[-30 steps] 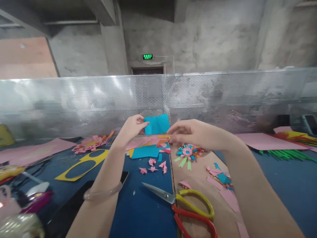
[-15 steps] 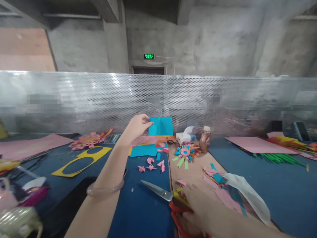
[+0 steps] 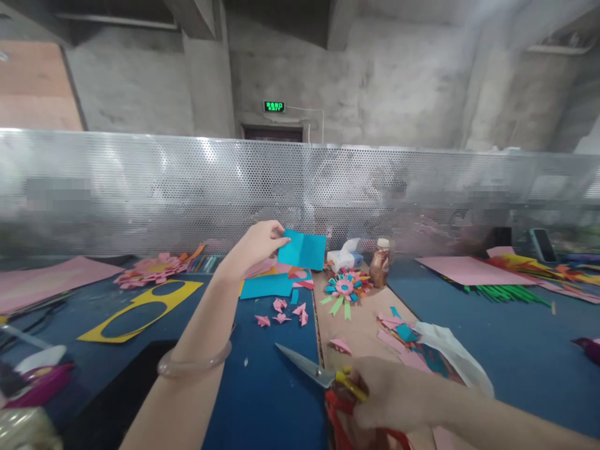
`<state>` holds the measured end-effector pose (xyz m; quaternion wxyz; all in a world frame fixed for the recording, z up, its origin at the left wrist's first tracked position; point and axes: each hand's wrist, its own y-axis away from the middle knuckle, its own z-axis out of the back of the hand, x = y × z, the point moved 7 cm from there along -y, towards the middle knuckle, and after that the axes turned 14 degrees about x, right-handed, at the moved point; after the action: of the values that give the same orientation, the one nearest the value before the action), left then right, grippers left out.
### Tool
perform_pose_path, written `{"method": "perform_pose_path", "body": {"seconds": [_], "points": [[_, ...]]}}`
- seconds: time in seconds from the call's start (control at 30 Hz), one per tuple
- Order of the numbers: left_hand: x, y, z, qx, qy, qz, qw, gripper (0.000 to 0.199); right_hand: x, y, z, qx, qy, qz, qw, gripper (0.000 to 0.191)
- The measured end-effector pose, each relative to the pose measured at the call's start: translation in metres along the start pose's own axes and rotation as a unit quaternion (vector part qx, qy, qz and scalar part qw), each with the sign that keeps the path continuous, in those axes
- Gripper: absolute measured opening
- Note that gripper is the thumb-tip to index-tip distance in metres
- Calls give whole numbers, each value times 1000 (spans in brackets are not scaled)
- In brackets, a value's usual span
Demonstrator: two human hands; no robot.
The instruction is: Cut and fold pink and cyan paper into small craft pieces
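Observation:
My left hand (image 3: 262,247) pinches the left edge of a creased blue paper piece (image 3: 302,251), held up over the far part of the table. Near the front, my right hand (image 3: 389,390) has its fingers closed round the yellow and red handles of large scissors (image 3: 307,365). Their metal blades look together and point up and to the left. Several small folded pink paper pieces (image 3: 281,317) lie between the hands, and one pink folded piece (image 3: 340,345) rests just beyond the scissors. Another blue sheet (image 3: 267,286) lies below the held paper.
A paper rosette (image 3: 345,287), tissue pack (image 3: 344,259) and brown bottle (image 3: 380,264) stand on a cardboard strip (image 3: 359,322). Paper scraps (image 3: 407,350) lie right. To the left are a yellow cut-out sheet (image 3: 180,294) and pink paper flower (image 3: 152,269). A perforated metal screen (image 3: 187,187) spans the back.
The blue paper has tilted and come slightly lower in my left hand. My right hand has drawn the scissors a little to the right. The whole view has turned slightly right.

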<state>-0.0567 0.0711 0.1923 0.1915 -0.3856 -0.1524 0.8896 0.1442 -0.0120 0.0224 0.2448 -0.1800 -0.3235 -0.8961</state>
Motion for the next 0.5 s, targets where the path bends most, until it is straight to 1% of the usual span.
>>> {"method": "perform_pose_path", "body": {"seconds": [0.1,0.17,0.23,0.33,0.4,0.5], "points": [[-2,0,-2,3,7,-18,1000,9,-4,5,5,2,-13,-75,997,22],[-5,0,-6,24,30,-16,999,11,-7,5,1,34,-49,-99,993,25],[-9,2,-7,36,38,-14,999,13,-8,5,-4,69,-97,-92,989,28],[-18,6,-1,7,12,-22,1000,12,-7,8,-5,78,-151,-63,983,29],[-21,7,3,-10,-2,-22,1000,13,-10,12,-4,77,-138,-57,986,27],[-20,8,5,-8,14,-18,1000,14,-17,15,-7,91,-89,-49,991,28]]}}
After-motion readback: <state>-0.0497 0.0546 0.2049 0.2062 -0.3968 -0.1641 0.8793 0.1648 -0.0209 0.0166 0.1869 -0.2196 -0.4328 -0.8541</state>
